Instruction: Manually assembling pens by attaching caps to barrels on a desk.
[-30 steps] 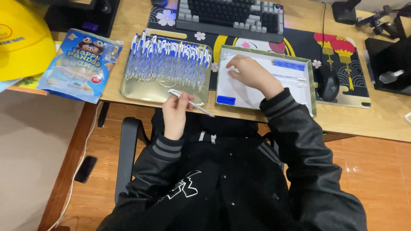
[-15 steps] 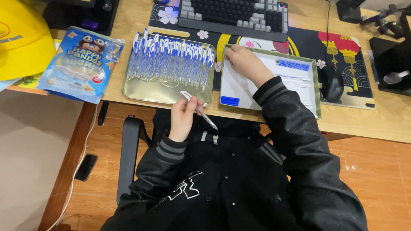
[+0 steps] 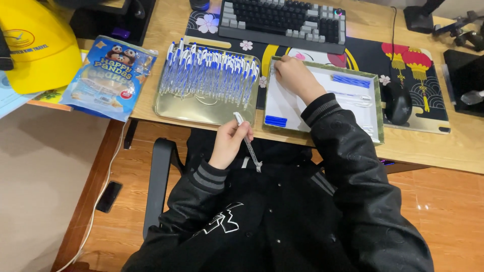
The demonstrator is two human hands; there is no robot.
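Left hand (image 3: 229,142) closed around a clear pen barrel (image 3: 247,142), slanted from 11 down to 5 o'clock, just off the desk edge over the lap. Right hand (image 3: 295,78) resting curled in the white tray (image 3: 370,108) at its 10 o'clock corner (grip hidden, cannot tell). Gold tray (image 3: 201,112) of blue-capped pens (image 3: 209,70) at 9 o'clock of it.

I see a wooden tabletop (image 3: 433,146) carrying a gold tray (image 3: 201,112) of pens, a white tray (image 3: 375,108), a patterned mat (image 3: 363,50) under a keyboard (image 3: 282,19) and mouse (image 3: 398,102), a snack bag (image 3: 108,78), a yellow cap (image 3: 40,50).
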